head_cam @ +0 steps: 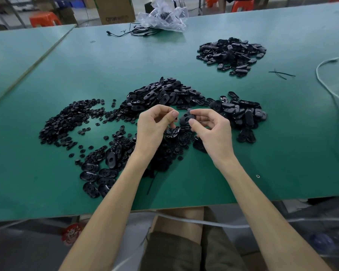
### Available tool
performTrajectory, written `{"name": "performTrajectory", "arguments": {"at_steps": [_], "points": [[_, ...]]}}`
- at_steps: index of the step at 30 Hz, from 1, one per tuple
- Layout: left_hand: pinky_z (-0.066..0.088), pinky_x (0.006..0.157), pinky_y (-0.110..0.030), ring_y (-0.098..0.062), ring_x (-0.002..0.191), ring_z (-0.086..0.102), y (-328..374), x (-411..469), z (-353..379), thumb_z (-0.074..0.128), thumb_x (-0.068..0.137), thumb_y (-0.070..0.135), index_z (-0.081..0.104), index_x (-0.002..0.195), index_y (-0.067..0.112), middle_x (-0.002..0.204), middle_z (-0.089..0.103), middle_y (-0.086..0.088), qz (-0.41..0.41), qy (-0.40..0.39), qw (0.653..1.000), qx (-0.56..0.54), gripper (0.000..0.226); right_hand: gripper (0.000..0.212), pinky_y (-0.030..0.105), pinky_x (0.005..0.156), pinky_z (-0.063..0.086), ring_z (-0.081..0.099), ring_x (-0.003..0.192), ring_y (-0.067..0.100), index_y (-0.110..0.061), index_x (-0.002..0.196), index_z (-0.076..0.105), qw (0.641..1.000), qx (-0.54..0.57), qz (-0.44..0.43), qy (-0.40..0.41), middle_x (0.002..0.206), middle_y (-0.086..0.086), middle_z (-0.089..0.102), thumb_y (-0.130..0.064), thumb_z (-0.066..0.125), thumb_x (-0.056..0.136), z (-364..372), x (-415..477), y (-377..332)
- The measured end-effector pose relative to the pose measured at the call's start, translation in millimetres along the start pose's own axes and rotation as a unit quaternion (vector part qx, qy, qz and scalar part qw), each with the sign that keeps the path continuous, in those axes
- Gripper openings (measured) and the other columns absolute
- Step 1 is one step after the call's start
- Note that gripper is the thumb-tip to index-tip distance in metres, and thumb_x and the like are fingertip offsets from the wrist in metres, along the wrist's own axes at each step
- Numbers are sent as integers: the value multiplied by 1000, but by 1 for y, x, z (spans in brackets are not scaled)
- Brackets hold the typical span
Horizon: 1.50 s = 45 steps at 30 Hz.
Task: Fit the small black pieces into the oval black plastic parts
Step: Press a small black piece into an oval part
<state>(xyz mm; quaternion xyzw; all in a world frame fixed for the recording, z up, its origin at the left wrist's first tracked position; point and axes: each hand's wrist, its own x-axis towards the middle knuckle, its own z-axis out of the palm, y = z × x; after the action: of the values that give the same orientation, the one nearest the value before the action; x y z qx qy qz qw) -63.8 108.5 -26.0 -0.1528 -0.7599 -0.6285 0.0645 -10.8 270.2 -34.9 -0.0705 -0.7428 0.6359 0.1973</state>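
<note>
Head view: two hands meet over the counter [204, 173], ready to join a piece to a part.
Left hand [155, 126] pinches a small black piece [176, 119] in curled fingers [174, 114]; right hand [211, 132] grips an oval part [185, 117]. Square the piece to the hole, then press evenly. Beyond lie the loose small pieces [67, 122], the oval heap [164, 94] and the far heap [231, 55].

The green table [125, 59] bears a big oval heap [164, 92] near its middle. Left of that heap, small pieces [67, 122] spread wide and thin. Just right of it sits a second heap [241, 112], and beyond it to the right, well apart, a third heap [231, 55]. Nearer than it, to the left, loose ovals [98, 175] lie flat. Far behind it lie a plastic bag [162, 16] and a black cable [141, 33]. Far right of it are a white cord [317, 73] and black ties [281, 73].
</note>
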Motion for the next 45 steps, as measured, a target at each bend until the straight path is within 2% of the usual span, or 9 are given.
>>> {"name": "performTrajectory", "arguments": {"at_steps": [9,13,16,20,23,27,32,39,45], "points": [[55,74,-32,-12,73,63,0,1,3,74,96,25,73,90,18,79,71,4,1,-15,999,44,10,26,48,84,62,72,93,25,-20,110,79,1000,24,-14,-9,97,6,74,-1,74,92,-2,0,0],[50,64,-19,-9,59,63,-1,-2,7,72,97,19,70,86,18,70,71,4,-13,-54,997,59,11,27,33,75,62,74,81,14,-16,113,77,999,42,-13,-20,90,-8,69,2,69,94,-2,0,1],[49,62,-15,-7,55,61,0,-3,9,72,98,18,68,85,21,69,71,12,-12,-61,996,68,14,27,28,71,62,75,80,12,-13,117,72,999,49,-8,-20,87,-15,72,0,70,94,-2,0,1],[48,60,-16,-8,55,59,3,-5,8,70,99,17,70,88,14,68,70,10,-16,-49,997,52,11,29,38,77,65,74,87,16,-12,116,71,999,43,-10,-31,101,4,75,1,74,91,1,0,0],[50,61,-21,-9,56,55,4,-5,8,68,101,23,68,88,17,68,67,6,-7,-32,998,62,14,33,46,88,63,73,94,21,-15,118,72,999,29,-6,-34,105,5,75,2,74,89,1,-1,0],[50,63,-25,-9,60,55,4,-5,7,67,102,25,66,88,22,70,65,8,1,-20,997,73,14,41,32,95,59,71,101,19,-18,127,72,999,9,-15,-40,113,4,74,2,73,91,0,-2,-1],[48,67,-19,-11,68,63,4,-6,8,65,101,9,73,97,14,74,69,5,2,-29,998,56,9,45,23,91,56,66,95,8,-17,131,72,998,-10,-25,-51,118,7,70,5,70,92,0,-2,-2],[57,78,-26,-14,78,72,5,-7,8,74,94,7,69,95,22,86,75,5,14,-43,997,58,16,48,25,92,57,69,98,12,-17,133,70,998,-30,-26,-50,115,6,71,6,70,91,2,-2,-1],[52,73,-26,-7,80,65,5,-8,10,77,92,12,67,87,32,97,71,2,19,-42,994,103,22,39,22,88,58,67,89,5,-11,127,72,997,-50,-22,-49,105,-1,72,2,73,90,3,-3,0]]}}
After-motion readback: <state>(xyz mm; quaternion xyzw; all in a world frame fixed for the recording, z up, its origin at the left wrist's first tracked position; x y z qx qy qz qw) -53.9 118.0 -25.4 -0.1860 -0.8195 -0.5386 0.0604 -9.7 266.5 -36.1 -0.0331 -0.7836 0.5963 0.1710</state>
